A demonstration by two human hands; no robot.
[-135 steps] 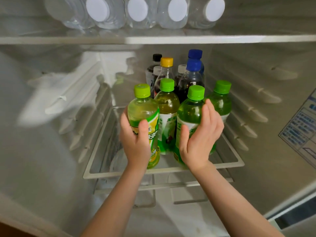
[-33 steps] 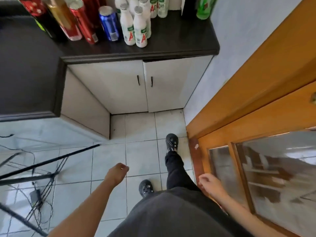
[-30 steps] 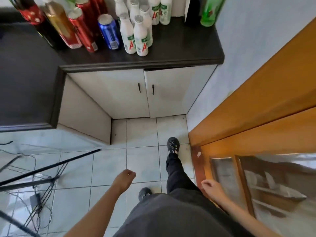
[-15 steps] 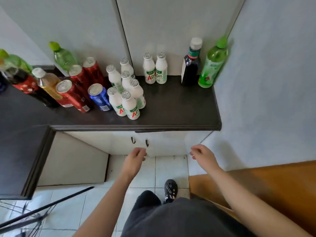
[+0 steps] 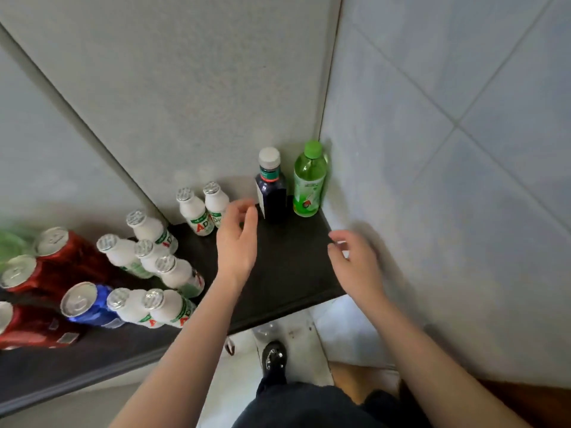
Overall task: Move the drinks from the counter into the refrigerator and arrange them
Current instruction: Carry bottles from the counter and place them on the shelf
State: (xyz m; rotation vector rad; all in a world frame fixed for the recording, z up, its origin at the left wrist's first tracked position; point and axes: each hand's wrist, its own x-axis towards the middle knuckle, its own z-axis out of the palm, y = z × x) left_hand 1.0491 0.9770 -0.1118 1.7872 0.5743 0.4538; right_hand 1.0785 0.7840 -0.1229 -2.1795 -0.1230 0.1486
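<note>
A dark bottle with a white cap (image 5: 272,193) and a green bottle with a green cap (image 5: 309,183) stand upright in the far right corner of the black counter (image 5: 287,273). My left hand (image 5: 238,239) hovers open over the counter, its fingertips just left of the dark bottle and apart from it. My right hand (image 5: 355,261) is open above the counter's right edge, holding nothing. Two small white bottles (image 5: 204,211) stand by the wall beside my left hand. The refrigerator is out of view.
Several more white bottles (image 5: 154,273), red cans (image 5: 65,257) and a blue can (image 5: 89,304) crowd the counter's left part. Grey tiled walls (image 5: 448,149) close the corner behind and to the right. Below are floor tiles, my shoe (image 5: 273,356) and a wooden door edge.
I have left the refrigerator and walked to the counter. In the last half second both hands rose from below the counter edge to above its surface, toward the corner bottles.
</note>
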